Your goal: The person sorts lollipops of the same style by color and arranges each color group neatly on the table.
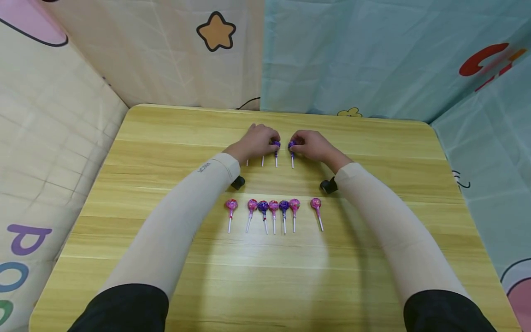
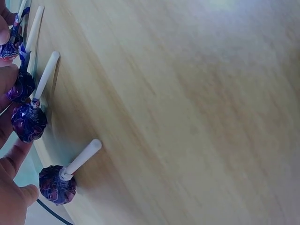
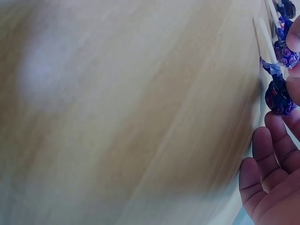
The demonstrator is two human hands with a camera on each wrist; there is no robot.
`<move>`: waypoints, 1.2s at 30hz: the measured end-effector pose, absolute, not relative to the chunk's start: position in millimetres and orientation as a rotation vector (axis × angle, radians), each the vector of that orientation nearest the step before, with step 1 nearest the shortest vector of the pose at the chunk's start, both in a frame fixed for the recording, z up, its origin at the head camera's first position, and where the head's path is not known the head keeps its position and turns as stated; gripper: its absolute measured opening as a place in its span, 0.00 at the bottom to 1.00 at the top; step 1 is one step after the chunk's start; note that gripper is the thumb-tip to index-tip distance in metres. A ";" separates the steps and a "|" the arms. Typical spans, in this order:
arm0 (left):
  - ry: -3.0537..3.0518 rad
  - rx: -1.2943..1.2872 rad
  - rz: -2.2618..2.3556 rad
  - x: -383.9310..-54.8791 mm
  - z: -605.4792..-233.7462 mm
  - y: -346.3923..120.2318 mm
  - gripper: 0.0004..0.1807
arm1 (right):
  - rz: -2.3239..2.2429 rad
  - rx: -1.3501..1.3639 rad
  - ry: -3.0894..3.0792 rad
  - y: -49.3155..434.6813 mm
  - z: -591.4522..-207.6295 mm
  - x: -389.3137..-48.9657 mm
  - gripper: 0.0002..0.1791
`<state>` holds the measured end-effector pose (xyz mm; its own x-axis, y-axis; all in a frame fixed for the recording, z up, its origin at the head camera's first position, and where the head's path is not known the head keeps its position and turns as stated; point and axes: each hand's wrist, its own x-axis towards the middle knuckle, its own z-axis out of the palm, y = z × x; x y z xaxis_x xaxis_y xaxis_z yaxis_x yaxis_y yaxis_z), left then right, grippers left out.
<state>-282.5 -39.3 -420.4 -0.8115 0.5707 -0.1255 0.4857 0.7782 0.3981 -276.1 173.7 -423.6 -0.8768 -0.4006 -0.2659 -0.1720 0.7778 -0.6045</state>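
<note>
Toward the far side of the table, my left hand (image 1: 258, 141) pinches a purple-wrapped lollipop (image 1: 276, 144) by its head, the stick pointing at me. Just right of it, my right hand (image 1: 314, 145) holds another purple lollipop (image 3: 280, 97) between thumb and fingers, its other fingers spread loosely. Two more purple lollipops, one nearer (image 2: 29, 123) and one farther left (image 2: 57, 185), lie beside the left hand. In the head view that hand hides their heads, and only their white sticks show.
Closer to me lies a row of pink and purple lollipops, with a pink lollipop (image 1: 231, 204) at its left end and another pink lollipop (image 1: 316, 203) set apart on the right. Printed curtains (image 1: 352, 55) hang behind and beside the wooden table (image 1: 265, 286).
</note>
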 end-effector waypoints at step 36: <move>2.687 0.812 0.484 -279.4 -413.6 -40.1 0.18 | -0.821 -0.457 2.551 173.4 -421.5 -273.8 0.15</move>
